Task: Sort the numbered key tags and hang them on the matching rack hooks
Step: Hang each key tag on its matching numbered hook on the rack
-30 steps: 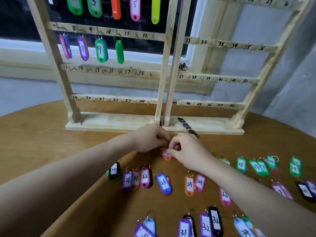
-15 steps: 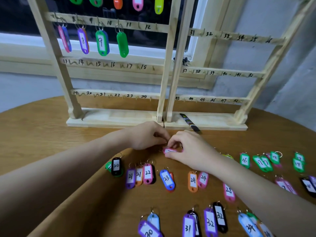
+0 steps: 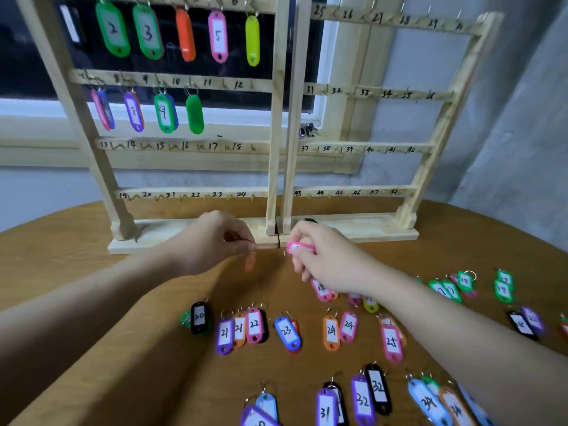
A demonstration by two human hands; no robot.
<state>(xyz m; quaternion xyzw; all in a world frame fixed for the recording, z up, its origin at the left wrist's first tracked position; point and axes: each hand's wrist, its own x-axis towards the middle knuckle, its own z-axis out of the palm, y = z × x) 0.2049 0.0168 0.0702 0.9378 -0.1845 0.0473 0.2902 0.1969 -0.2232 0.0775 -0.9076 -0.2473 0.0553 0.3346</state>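
Pink tag (image 3: pixel 299 248) pinched in right hand (image 3: pixel 325 256), lifted just above the table (image 3: pixel 61 272) before the rack base (image 3: pixel 190 238). Orange tag (image 3: pixel 250 261) – blurred – hangs from left hand (image 3: pixel 215 241), fingertips pinching its ring. Hands near, not touching. Rack (image 3: pixel 278 118) behind: hooks 11, 12 bare; green tag 9 (image 3: pixel 165 113) hung. Tags 21–25 lie on the table nearer the person.

Both bare forearms are reaching forward, hands hovering just apart. The left hand (image 3: pixel 215 241) is curling knuckles-up, thumb and fingertips pinching a blurred orange plastic key tag (image 3: pixel 250 261) that is dangling below. The right hand (image 3: pixel 325 256) is curling its fingers around a pink plastic key tag with a white label (image 3: pixel 298 248), thumb lying on top.
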